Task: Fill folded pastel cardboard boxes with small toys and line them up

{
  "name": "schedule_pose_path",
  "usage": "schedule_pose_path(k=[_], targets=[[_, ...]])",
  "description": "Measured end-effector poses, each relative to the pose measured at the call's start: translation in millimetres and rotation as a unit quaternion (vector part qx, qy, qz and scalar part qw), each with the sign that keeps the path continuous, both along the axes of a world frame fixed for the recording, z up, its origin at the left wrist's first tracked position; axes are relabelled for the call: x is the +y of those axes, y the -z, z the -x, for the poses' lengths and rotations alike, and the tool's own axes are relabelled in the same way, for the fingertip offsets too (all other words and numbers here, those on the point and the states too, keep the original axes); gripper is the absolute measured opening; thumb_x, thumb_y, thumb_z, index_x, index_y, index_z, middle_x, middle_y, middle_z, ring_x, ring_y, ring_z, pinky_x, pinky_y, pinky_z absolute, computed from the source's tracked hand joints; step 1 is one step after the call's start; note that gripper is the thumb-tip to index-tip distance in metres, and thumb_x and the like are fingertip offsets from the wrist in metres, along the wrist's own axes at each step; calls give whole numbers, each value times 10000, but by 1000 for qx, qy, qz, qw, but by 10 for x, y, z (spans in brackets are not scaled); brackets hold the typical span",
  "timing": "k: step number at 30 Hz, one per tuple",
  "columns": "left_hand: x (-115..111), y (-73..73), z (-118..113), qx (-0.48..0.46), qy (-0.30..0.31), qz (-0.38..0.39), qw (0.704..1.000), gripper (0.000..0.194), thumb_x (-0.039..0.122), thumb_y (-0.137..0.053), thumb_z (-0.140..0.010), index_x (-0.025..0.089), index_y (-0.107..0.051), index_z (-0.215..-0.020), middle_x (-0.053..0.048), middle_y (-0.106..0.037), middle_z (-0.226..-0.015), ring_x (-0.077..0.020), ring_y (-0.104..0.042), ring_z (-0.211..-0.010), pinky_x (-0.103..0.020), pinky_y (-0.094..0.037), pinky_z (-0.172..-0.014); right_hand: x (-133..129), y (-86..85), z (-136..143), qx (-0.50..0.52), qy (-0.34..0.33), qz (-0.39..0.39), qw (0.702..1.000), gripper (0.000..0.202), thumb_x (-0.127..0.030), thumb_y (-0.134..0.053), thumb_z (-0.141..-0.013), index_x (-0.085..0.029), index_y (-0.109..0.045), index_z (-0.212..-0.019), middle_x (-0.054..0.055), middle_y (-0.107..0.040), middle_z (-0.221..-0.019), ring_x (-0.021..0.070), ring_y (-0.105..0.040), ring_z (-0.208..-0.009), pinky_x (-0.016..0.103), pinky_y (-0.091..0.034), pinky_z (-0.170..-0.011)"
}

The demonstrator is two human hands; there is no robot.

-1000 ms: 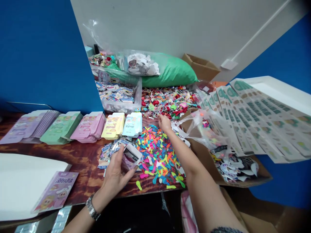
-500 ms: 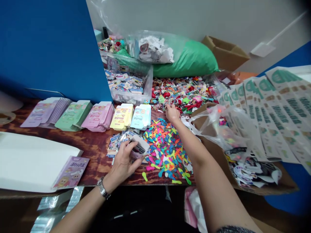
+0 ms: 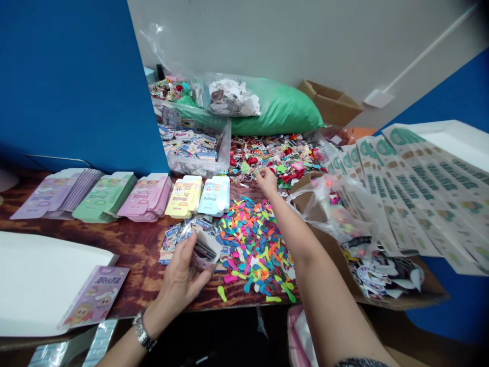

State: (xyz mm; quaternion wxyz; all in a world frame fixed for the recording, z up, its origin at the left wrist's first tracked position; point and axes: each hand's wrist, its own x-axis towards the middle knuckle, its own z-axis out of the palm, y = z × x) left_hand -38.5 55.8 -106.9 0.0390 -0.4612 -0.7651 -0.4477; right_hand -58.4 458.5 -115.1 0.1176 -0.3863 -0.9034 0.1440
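1. Fingers [image 3: 187, 250] of our left hand [image 3: 175, 280] grasp a small carton [image 3: 200, 262], thumb low on one side and the others on the opposite side; its mouth is tilted up. It sits just left of the balloon pile [image 3: 254, 250], our landmark.

2. Our right hand [image 3: 266, 182] is just behind the balloon pile, at the near edge of the trinket heap [image 3: 284, 153]. Its fingertips are drawn together; we cannot tell whether anything small is between them.

3. For clean picking, we would pinch one piece by its ring or edge and lift it straight up, since the trinkets look likely to snag on one another.

4. We would hold the carton lightly, as firm pressure could pinch its thin-looking walls inward and narrow the mouth. Our right forearm passes above the right side of the balloon pile; carrying it a little higher should avoid dragging balloons along.

5. Left of the balloon pile, loose cards [image 3: 168, 244] lie under and behind the carton, on the worktop [image 3: 133, 247]. The blue stack [image 3: 212, 196] stands behind-left of the pile, with yellow, pink, green and purple stacks [image 3: 105, 193] running farther left.

6. Behind-left of the pile is a clear bin [image 3: 226, 148] of cards; farther back, beyond the trinkets, lies a green bag [image 3: 290, 107].

7. Right of the pile, a cardboard box [image 3: 324, 260] carries a clear plastic bag [image 3: 344, 211]; printed sheets [image 3: 420, 199] fan out beyond it.
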Motion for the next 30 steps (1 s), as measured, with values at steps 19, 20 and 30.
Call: schedule_pose_path(k=[19, 20, 30], targets=[[-18, 2, -26, -19, -3, 9, 1000, 838, 295, -631, -858, 268, -133, -1531, -144, -509, -1291, -256, -582, -1151, -369, -540, -902, -245, -154, 496, 5, 27, 29, 999, 259, -375, -511, -889, -204, -704, -914, 79, -713, -939, 215, -642, -871, 276, -449, -744], [-17, -1, -25, -23, -6, 11, 1000, 839, 298, -632, -860, 264, -130, -1531, -148, -510, -1301, -259, -578, -1165, -373, -537, -913, -222, -236, 495, 16, 14, 22, 1000, 244, -351, -507, -889, -203, -697, -924, 67, -712, -950, 205, -635, -879, 267, -444, -751], [65, -19, -34, -98, -51, 20, 994, 940, 409, -653, -838, 205, -62, -1540, -179, -378, -1503, -303, -435, -1359, -450, -426, -1082, -403, -1008, 120, 61, -157, 28, 985, 246, -329, -612, -829, -164, -647, -1009, -25, -615, -664, 114, -519, -594, 209, -367, -596]])
